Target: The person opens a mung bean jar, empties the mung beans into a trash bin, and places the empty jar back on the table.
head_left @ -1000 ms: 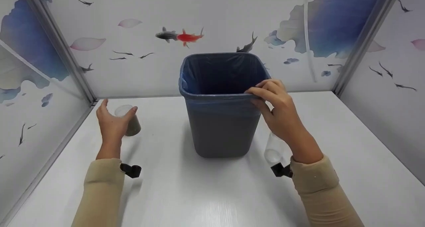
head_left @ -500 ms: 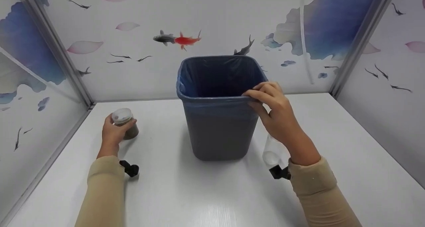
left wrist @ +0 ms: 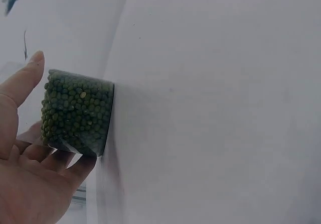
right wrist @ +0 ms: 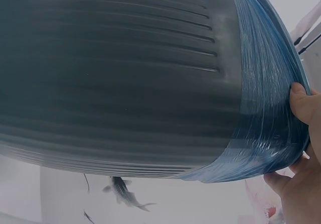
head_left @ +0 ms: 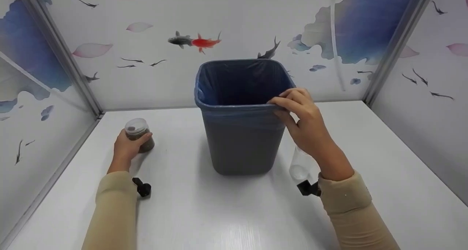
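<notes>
From my end, with 12 o'clock at the far wall, the left hand [head_left: 126, 147] grasps a jar [head_left: 146, 144] of green beans [left wrist: 75, 111], thumb and fingers wrapped round it, at about 9 o'clock from the bin [head_left: 243, 144]. I can't tell whether its base touches the table [head_left: 182, 209], nor whether its top is covered. If it is uncovered, a tilt could spill the beans; a loose hold on that smooth wall could let the jar slip.

The right hand [head_left: 307, 122] pinches the bin's rim and the folded-over liner [head_left: 237, 114] at 4 o'clock. I'd expect a hard pull there to tug the liner loose or tip the bin.

My other worry is the clear container [head_left: 299, 166] at 4 o'clock from the bin, partly behind the right forearm and just beside the black wrist mount [head_left: 308, 188] in view: a careless drop of that arm could knock it over.
</notes>
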The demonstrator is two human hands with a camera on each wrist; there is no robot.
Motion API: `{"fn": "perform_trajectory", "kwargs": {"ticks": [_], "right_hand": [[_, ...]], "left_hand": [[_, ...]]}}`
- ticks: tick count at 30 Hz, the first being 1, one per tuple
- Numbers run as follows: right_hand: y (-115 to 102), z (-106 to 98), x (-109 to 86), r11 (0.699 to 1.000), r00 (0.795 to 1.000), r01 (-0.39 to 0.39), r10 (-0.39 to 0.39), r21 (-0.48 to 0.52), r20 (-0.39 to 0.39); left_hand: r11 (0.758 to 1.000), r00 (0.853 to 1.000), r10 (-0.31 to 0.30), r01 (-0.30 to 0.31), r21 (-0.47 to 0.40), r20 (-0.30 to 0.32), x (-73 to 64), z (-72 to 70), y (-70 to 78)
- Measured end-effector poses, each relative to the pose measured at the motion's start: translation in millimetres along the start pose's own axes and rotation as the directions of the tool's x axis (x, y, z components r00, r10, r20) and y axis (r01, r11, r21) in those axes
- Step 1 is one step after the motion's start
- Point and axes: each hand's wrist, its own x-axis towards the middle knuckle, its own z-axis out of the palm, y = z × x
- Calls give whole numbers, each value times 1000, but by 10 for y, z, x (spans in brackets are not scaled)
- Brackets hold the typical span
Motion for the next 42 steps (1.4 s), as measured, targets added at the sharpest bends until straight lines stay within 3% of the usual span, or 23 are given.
{"fn": "perform_trajectory", "kwargs": {"ticks": [11, 20, 25, 31, 42], "right_hand": [[-13, -19, 6, 1000, 1000, -13, 13, -5, -4], [-1, -19, 14, 1000, 1000, -5, 5, 0, -15], [4, -15, 19, 1000, 1000, 0, 0, -7, -15], [5, -4, 19, 1000, 1000, 17, -17, -3, -14], [3, 12, 12, 1000, 1000, 21, -21, 1, -12]], "left_hand": [[999, 999, 12, -14, 52, 38, -53, -48, 61], [999, 998, 21, -23, 29, 59, -119, -72, 103], [1000, 998, 16, -15, -16, 60, -195, -37, 93], [1000, 997, 9, -8, -5, 81, -305, 27, 61], [998, 992, 60, -63, 27, 107, -554, 160, 91]]}}
